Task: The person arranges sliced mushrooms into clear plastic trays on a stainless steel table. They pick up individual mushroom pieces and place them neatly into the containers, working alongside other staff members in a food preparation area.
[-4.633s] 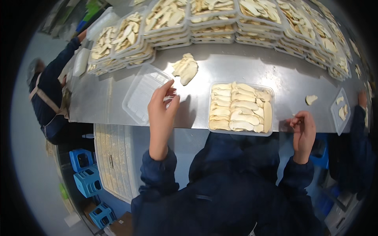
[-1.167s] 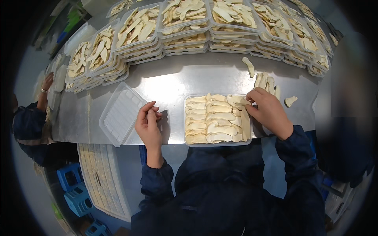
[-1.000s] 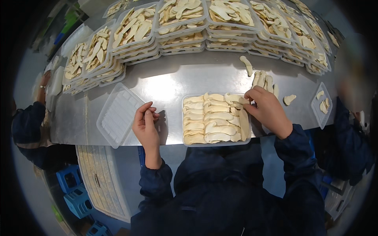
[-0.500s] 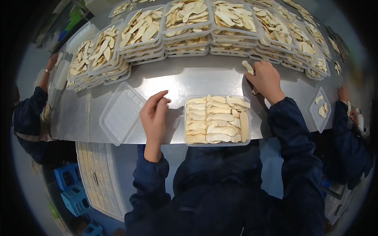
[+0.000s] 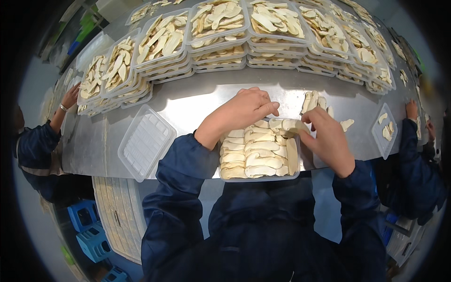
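A clear plastic tray (image 5: 282,178) packed with pale mushroom slices (image 5: 261,160) in overlapping rows sits at the table's front edge. Over its far edge is my left hand (image 5: 243,112), back upward, with fingers curled in; whatever they may hold is hidden. At the tray's far right corner, my right hand (image 5: 329,138) pinches the right end of a mushroom slice (image 5: 290,126) between thumb and fingers. Behind that hand several loose mushroom slices (image 5: 312,100) lie in a small group, and one more slice (image 5: 346,124) lies to the right.
Stacked trays of mushroom slices (image 5: 218,44) form a curved wall across the back. An unfilled clear tray (image 5: 145,141) lies left on the metal table (image 5: 188,96). At right, a small tray (image 5: 385,134) holds several slices. Co-workers' arms (image 5: 40,145) show at both sides.
My left hand has moved right, from beside the filled tray to over its far edge. My right hand has come back nearer, to the tray's far right corner. Slices now lie where it was.
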{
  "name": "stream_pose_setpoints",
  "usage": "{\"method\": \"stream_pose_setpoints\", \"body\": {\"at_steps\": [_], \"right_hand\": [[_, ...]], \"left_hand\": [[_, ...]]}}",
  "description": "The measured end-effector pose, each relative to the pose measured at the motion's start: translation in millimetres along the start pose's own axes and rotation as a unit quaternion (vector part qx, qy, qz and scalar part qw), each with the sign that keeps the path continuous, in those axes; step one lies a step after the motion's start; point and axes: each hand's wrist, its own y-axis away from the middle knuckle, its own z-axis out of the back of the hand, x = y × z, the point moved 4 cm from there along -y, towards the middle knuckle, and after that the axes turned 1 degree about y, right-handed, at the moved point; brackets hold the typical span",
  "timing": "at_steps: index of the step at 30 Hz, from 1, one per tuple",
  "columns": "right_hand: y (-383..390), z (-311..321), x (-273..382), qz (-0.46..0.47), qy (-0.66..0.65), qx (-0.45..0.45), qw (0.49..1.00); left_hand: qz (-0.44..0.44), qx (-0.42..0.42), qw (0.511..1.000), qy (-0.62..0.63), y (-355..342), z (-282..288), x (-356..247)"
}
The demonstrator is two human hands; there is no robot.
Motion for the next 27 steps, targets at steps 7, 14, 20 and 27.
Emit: {"method": "stream_pose_setpoints", "body": {"at_steps": [7, 14, 20, 27], "right_hand": [[5.4, -15.8, 17.8, 0.046, 0.041, 0.005, 0.998], [6.8, -20.3, 19.2, 0.046, 0.054, 0.022, 0.997], [5.3, -7.6, 1.3, -0.018, 0.008, -0.005, 1.0], [3.7, -4.8, -12.7, -0.09, -0.028, 0.062, 0.994]], "left_hand": [[0.011, -0.004, 0.999, 0.052, 6.3, -0.3, 5.2], [0.04, 0.0, 0.994, 0.098, 8.2, -0.9, 11.2], [0.023, -0.006, 0.996, 0.089, 8.8, 0.4, 11.0], [0.014, -0.004, 0.997, 0.078, 9.9, 1.5, 10.9]]}}
